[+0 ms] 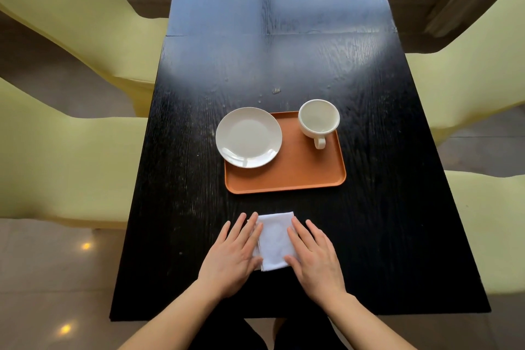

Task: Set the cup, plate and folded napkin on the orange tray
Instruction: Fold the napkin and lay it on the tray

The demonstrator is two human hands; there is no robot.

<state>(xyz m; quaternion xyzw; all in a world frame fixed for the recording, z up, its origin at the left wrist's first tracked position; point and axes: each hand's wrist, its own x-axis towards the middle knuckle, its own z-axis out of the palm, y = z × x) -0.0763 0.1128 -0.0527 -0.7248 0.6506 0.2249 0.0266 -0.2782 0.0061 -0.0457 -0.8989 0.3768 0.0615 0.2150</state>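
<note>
An orange tray [295, 176] lies on the black table. A white plate [248, 137] rests on the tray's far left corner and overhangs its left edge. At the tray's far right corner stands a white cup [318, 119], handle pointing toward me. Nearer to me, on the bare table in front of the tray, lies a white folded napkin [275, 240]. My left hand [233, 257] lies flat on its left edge and my right hand [314, 260] flat on its right edge, fingers stretched out, pressing down rather than gripping.
The black table [199, 207] is long and narrow, its near edge just below my wrists. Pale yellow chairs stand on both sides, left [65, 159] and right [483, 221]. A small scrap [276, 90] lies beyond the tray.
</note>
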